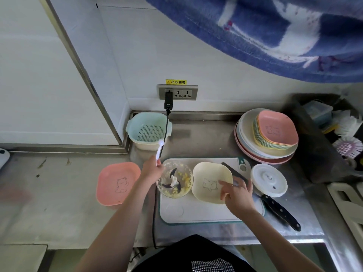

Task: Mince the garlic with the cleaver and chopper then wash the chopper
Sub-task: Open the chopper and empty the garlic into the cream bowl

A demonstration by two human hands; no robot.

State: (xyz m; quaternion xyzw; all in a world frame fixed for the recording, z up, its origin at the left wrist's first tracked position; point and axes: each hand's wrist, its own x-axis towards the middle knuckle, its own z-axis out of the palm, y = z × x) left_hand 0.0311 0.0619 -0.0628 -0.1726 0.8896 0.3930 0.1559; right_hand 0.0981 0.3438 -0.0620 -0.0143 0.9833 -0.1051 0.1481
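Note:
The clear chopper bowl (174, 180) stands open on the white cutting board (198, 213), with dark blades and yellow minced garlic (185, 182) inside. My left hand (152, 171) grips a white spoon (159, 152) at the bowl's left rim, handle pointing up. A cream plate (208, 177) with a bear drawing sits to the bowl's right; my right hand (236, 193) holds its right edge with fingers on the inside. The chopper's white lid (268, 179) lies to the right of the board. The cleaver (275, 207) lies along the board's right edge, partly under my right hand.
A pink plate (117, 183) lies left of the board. A teal and cream strainer basket (148, 130) stands at the back, with a black cable (166, 126) running from the wall socket (177, 92). Stacked plates (267, 134) sit back right. Brushes (346, 146) fill a dark tray at far right.

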